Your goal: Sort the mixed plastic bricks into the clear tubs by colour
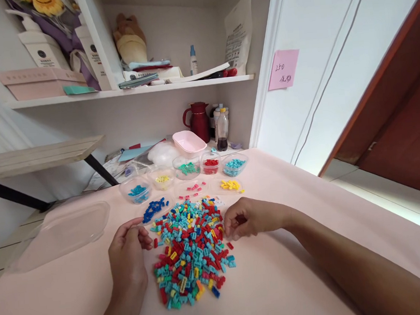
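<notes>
Five clear tubs [187, 167] of sorted bricks, one mixed brick pile [191, 251], one pink tray [189, 142], two hands [127, 254]

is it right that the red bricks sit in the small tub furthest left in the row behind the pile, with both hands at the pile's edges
Not quite. In the head view the red bricks sit in a tub towards the right of the row; the leftmost tub holds blue ones. The rest stands: the left hand and right hand are at the edges of the mixed pile.
</notes>
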A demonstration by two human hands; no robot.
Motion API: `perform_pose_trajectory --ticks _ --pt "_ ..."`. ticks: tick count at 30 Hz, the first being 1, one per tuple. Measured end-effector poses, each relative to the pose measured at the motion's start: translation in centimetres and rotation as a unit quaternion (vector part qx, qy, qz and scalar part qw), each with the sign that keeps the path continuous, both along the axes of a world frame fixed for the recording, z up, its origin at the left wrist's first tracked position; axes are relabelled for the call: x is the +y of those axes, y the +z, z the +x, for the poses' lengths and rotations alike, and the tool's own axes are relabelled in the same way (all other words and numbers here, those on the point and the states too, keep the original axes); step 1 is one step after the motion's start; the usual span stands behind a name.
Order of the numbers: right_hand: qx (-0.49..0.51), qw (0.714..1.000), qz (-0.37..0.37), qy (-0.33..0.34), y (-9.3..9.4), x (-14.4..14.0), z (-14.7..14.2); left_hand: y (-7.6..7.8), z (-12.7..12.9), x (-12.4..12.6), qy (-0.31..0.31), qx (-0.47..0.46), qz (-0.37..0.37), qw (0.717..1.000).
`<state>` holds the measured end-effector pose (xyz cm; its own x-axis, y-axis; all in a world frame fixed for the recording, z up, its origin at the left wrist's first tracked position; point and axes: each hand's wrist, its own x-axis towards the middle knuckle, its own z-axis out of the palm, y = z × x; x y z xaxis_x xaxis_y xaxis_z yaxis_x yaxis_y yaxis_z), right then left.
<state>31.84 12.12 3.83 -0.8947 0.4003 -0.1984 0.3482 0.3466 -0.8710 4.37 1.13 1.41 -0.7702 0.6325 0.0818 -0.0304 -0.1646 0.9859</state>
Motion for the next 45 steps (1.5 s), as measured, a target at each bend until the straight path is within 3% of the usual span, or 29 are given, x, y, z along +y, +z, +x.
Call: perform_pose_trajectory --ticks 7,13,16,21,27,45 --pt "-0.061 0.998 0.019 0.026 -0.2 -0.6 -0.4 -0.1 0.0 -0.1 -0.016 0.008 -0.006 1.0" --pt "-0.051 0.988 0.138 0.043 -0.4 -0.8 -0.5 -0.1 0.1 0.0 -0.039 0.022 -0.022 0.999" --pt "-0.051 0.984 0.162 0.05 -0.4 -0.9 -0.6 -0.3 0.3 0.0 -0.06 0.041 -0.043 0.996" --pt "-0.045 0.985 0.157 0.062 -0.6 -0.7 -0.6 -0.6 0.6 0.0 -0.095 0.046 -0.069 0.992" --pt "-0.042 0.988 0.131 0.07 -0.6 -0.7 -0.5 -0.4 0.9 -0.1 -0.09 0.058 -0.07 0.992" --pt "-0.055 0.977 0.192 0.074 -0.1 -1.3 -0.9 -0.2 1.1 -0.1 -0.084 0.054 -0.059 0.993"
